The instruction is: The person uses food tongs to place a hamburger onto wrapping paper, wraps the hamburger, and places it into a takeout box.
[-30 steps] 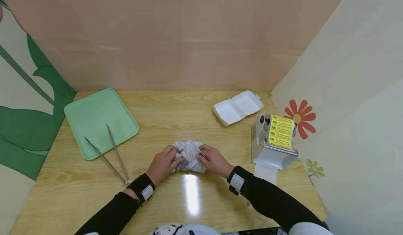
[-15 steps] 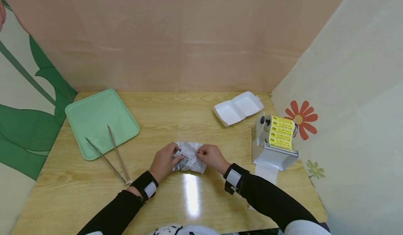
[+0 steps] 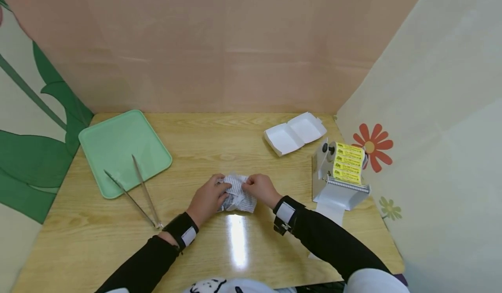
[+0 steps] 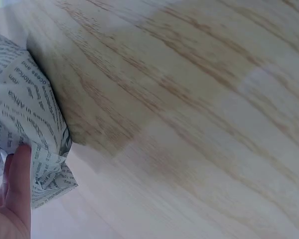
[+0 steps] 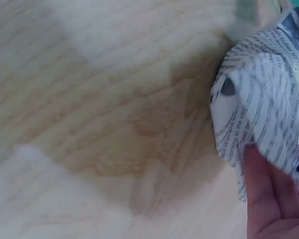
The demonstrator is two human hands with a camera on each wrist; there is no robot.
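A crumpled bundle of newsprint-patterned wrapping paper [image 3: 238, 199] lies on the table in front of the person; whatever it may enclose is hidden. From the left side, my left hand [image 3: 208, 200] holds the bundle, with a digit [image 4: 19, 174] against its folds in the left wrist view. My right hand [image 3: 263, 190] pinches a flap of the paper at the upper right. In the right wrist view, a loose fold of printed paper [image 5: 271, 107] hangs in front of the fingers [image 5: 261, 189]. Part of each hand is out of its wrist view.
A green tray [image 3: 121, 147] stands at the back left, with metal tongs [image 3: 147, 197] resting partly on it. An open white takeaway box [image 3: 296, 134] sits at the back right. Nearer on the right is a dispenser [image 3: 341, 175] with a roll of yellow labels.
The right hand drew slightly away from the bundle's middle, and the paper's top folds shifted and flattened. The left hand stays on its side of the bundle. Tray, tongs, box and dispenser have not moved.
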